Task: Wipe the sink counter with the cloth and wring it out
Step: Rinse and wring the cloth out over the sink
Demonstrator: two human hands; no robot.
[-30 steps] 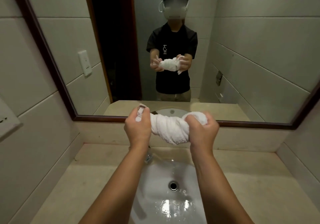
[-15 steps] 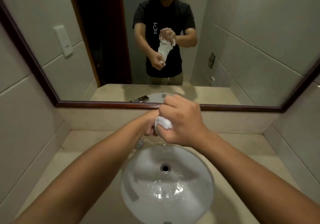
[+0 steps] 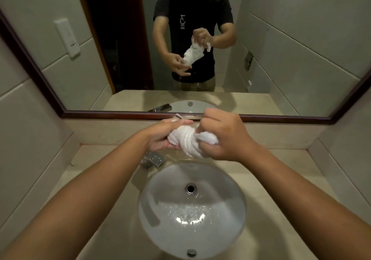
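Note:
A twisted white cloth (image 3: 185,137) hangs in the air above the back rim of the white oval sink (image 3: 156,229). My right hand (image 3: 222,137) grips its near end in a fist, knuckles up. My left hand (image 3: 160,137) lies under and around the far end with its fingers stretched out; the mirror shows those fingers spread and loose. The beige sink counter (image 3: 291,179) runs around the basin. Water glistens in the bowl below the drain (image 3: 190,188).
A chrome faucet (image 3: 153,159) sits at the back left of the basin, just under my left wrist. A wood-framed mirror (image 3: 281,58) covers the wall behind the counter. Tiled walls close in on both sides. An overflow hole (image 3: 191,252) shows at the basin's near edge.
The camera has tilted down toward the sink. The cloth went from a horizontal twist between two fists to a tighter wring, and my left hand's fingers have now loosened and straightened.

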